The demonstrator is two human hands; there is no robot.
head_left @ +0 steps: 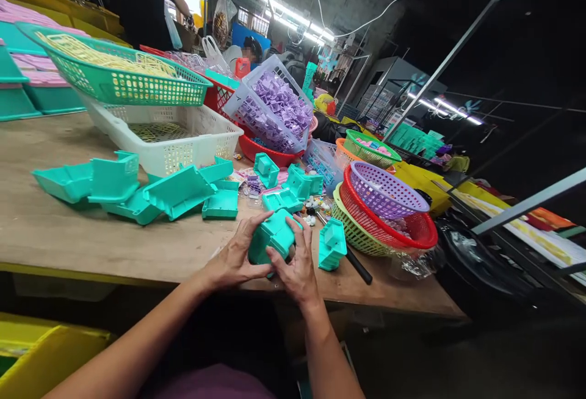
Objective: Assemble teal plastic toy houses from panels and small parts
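Between my two hands is a teal plastic housing (278, 231), held just above the front edge of the wooden table (178, 255). My left hand (235, 255) grips its left side, with the thumb low and the fingers over the top. On the other side my right hand (298, 262) closes round it, thumb against the near face. The housing's underside is hidden. Close to my right hand stands another teal part (332, 244), and a black-handled tool (358, 265) lies beside it. Several teal shells (178, 191) are heaped to the left of my hands.
A white basket (174, 149) stands behind the shells, with a green basket (151, 89) of pale yellow strips on it. A tilted bin (242, 91) holds purple parts. Stacked round baskets (414, 228) stand at the right. A person in dark clothing (144, 2) is at the back left.
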